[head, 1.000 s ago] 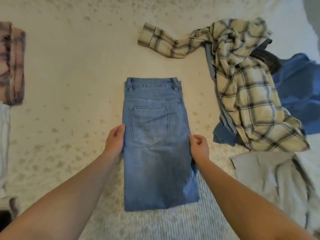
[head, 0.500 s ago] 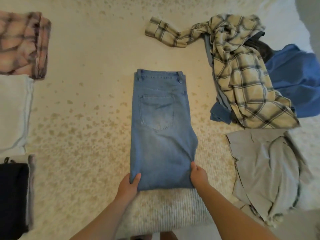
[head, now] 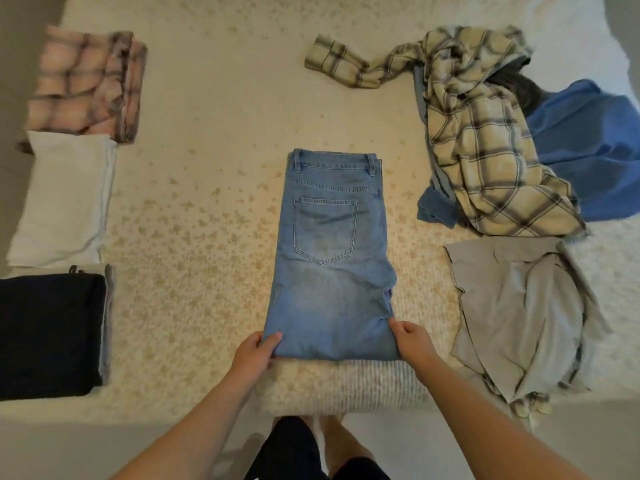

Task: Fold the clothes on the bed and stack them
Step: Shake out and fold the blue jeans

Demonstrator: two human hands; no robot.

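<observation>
Folded jeans [head: 329,258] lie mid-bed [head: 207,209], left hand [head: 254,355] pinching near-left corner, right hand [head: 414,342] gripping near-right corner, folded stack [head: 62,199] far left, unfolded plaid shirt [head: 485,140] and grey garment [head: 519,313] right.
</observation>
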